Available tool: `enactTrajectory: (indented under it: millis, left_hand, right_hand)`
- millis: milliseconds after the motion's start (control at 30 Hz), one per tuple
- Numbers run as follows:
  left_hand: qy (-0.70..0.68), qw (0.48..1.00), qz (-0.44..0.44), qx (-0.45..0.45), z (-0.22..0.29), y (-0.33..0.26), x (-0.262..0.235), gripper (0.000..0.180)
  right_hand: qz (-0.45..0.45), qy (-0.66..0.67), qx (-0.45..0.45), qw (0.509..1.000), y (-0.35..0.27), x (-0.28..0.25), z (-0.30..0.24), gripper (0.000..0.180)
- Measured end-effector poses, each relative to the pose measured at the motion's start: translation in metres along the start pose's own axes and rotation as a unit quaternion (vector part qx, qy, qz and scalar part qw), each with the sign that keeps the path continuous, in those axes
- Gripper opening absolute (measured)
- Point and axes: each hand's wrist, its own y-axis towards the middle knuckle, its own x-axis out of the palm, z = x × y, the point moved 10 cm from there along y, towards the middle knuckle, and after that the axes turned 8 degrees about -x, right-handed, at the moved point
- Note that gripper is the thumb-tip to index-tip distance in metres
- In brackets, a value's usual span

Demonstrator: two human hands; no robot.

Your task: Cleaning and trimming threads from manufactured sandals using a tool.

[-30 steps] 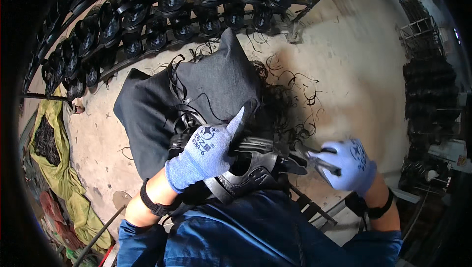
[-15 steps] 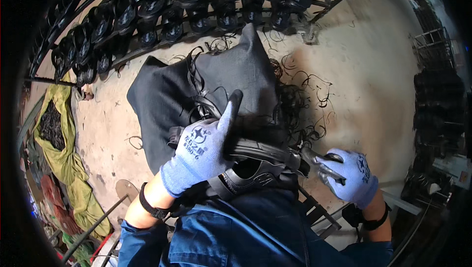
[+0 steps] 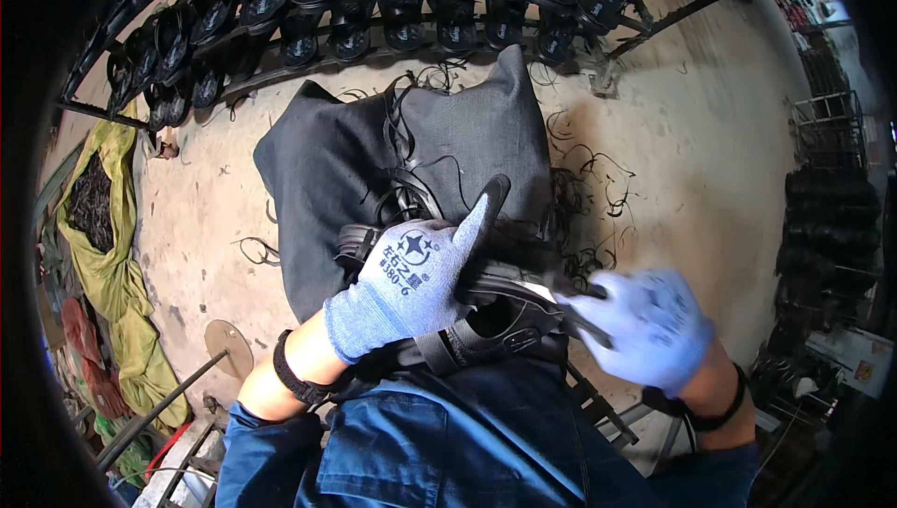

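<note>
A black sandal (image 3: 507, 285) lies on its side above my lap, its sole edge facing up and its straps toward me. My left hand (image 3: 411, 270), in a blue glove with dark fingertips, is closed around it, thumb stretched forward along the far side. At the sandal's right end is my right hand (image 3: 645, 326), gloved alike and blurred by motion. Its fingers are curled in; what they hold I cannot make out. A pale glint shows on the sole edge beside them. Dark grey cloth (image 3: 481, 129) covers my knees, with thin black strips (image 3: 400, 129) lying on it.
Racks of black sandals (image 3: 402, 22) stand along the far side. Curly black trimmings (image 3: 607, 176) litter the floor right of the cloth. At left lies a yellow-green sack (image 3: 131, 293) holding dark scraps, near a metal bar with a round plate (image 3: 229, 347). Dark stacks (image 3: 822, 228) stand at far right.
My right hand has moved a little left, up against the sandal's end, and is now blurred. The left hand keeps its hold. The whole view has shifted slightly.
</note>
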Motion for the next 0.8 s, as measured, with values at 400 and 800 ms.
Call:
enactTrajectory:
  millis: [400, 800]
  left_hand:
    - [-0.062, 0.998, -0.004, 0.011, -0.081, -0.044, -0.033, 0.074]
    - [-0.047, 0.994, 0.096, -0.023, -0.106, -0.056, -0.027, 0.067]
  right_hand:
    - [-0.084, 0.077, -0.023, 0.993, 0.044, 0.017, 0.005, 0.021]
    - [-0.063, 0.005, -0.054, 0.997, 0.053, 0.018, -0.011, 0.019]
